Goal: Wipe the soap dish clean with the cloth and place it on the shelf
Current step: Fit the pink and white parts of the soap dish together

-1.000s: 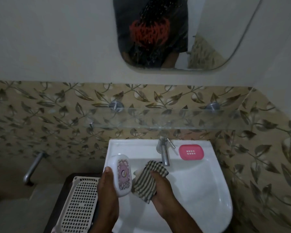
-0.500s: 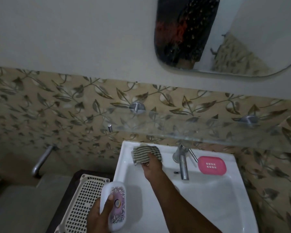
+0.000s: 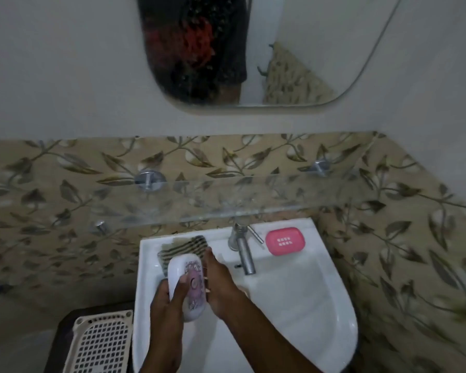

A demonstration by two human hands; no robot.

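A white soap dish (image 3: 186,285) with a purple floral pattern is held above the left part of the white sink (image 3: 293,305). My left hand (image 3: 167,300) grips its left side, thumb across the top. My right hand (image 3: 219,288) touches its right edge with fingers closed against it. The striped cloth (image 3: 183,247) lies on the sink's back left rim, partly hidden behind the dish. A glass shelf (image 3: 226,200) runs along the tiled wall above the sink.
A pink soap dish part (image 3: 285,240) lies on the sink's back right rim beside the metal tap (image 3: 243,249). A cream perforated basket (image 3: 102,343) stands left of the sink. A mirror (image 3: 253,49) hangs on the wall above.
My right hand has let go of the cloth, which now lies on the sink's back left rim, and has come to the soap dish. My left hand has raised the dish toward the middle.
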